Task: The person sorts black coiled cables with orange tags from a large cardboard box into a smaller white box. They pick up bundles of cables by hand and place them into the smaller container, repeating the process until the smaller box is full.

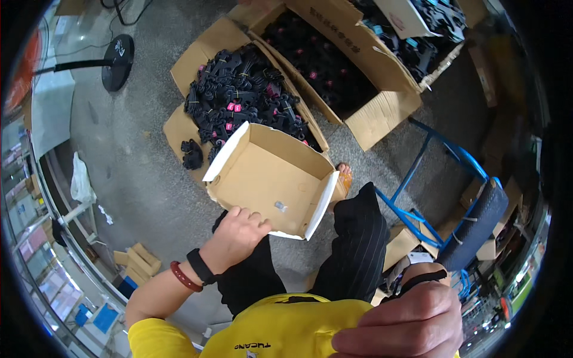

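Note:
My left hand (240,234) is closed over the near edge of a shallow cardboard box (256,173), brown inside with white outer sides. The box is tilted in front of my legs, and a small greyish scrap (280,206) lies on its bottom. Close to the camera at the lower right, my right hand (412,322) is raised with its fingers curled together. Whatever those fingers may hold is hidden. Just beyond the shallow box stands a large open carton (179,67), filled with bundled black plastic parts (239,89) bearing pink tags.
A second open carton (382,116) with dark parts stands beside the first. A box of black and teal parts (418,48) is at the far right. At right is a blue metal frame (412,164) with a dark padded roll (477,227). A black round stand base (118,62) is at far left.

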A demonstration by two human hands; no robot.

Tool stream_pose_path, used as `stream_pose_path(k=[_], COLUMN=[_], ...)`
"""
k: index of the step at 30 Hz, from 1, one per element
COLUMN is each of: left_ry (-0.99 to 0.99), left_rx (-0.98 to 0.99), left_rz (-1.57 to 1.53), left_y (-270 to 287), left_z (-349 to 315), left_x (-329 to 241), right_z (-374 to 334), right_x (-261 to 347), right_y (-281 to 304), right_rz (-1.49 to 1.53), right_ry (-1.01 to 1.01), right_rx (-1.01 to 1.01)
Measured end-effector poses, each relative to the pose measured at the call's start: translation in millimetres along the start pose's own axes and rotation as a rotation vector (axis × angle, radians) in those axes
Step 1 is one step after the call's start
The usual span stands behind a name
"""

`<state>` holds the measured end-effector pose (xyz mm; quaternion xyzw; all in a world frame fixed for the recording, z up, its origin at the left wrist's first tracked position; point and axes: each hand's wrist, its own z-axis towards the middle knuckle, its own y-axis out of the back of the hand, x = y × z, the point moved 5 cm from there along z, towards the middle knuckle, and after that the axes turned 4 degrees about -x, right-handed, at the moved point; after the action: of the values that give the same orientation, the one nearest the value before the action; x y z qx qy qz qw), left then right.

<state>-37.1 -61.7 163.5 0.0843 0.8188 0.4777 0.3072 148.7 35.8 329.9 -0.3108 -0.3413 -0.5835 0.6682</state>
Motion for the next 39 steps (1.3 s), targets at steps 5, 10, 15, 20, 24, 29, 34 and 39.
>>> stream_pose_path(k=[5, 10, 15, 20, 24, 29, 34, 39], left_ry=[-0.119, -0.135, -0.206, -0.288, -0.349, -0.249, 0.06, 0.348], left_rx=[0.08, -0.006, 0.296, -0.145, -0.198, 0.211, 0.327, 0.067], left_rz=[0.028, -0.119, 0.07, 0.084, -0.13, -0.309, -0.423, -0.501], left_y=[23, 46, 50, 86, 100, 38, -16, -81], left_z=[-2, -23, -57, -106, -165, -247, -285, -256], left_x=[-37, -59, -55, -55, -53, -42, -10, 79], right_z=[16, -70, -179, -223, -216, -251, -300, -377], right_x=[34, 12, 9, 18, 22, 20, 64, 105], right_y=[-8, -55, -85, -131, -153, -158, -135, -130], right_rz=[-0.075, -0.278, -0.538, -0.454, -0.281, 0.535, 0.274, -0.009], right_ry=[0.108, -0.284, -0.566, -0.721, -0.908, -1.285, -1.389, -1.451], right_rx=[0.283, 0.787, 0.832, 0.563, 0.327, -0.27, -0.091, -0.093])
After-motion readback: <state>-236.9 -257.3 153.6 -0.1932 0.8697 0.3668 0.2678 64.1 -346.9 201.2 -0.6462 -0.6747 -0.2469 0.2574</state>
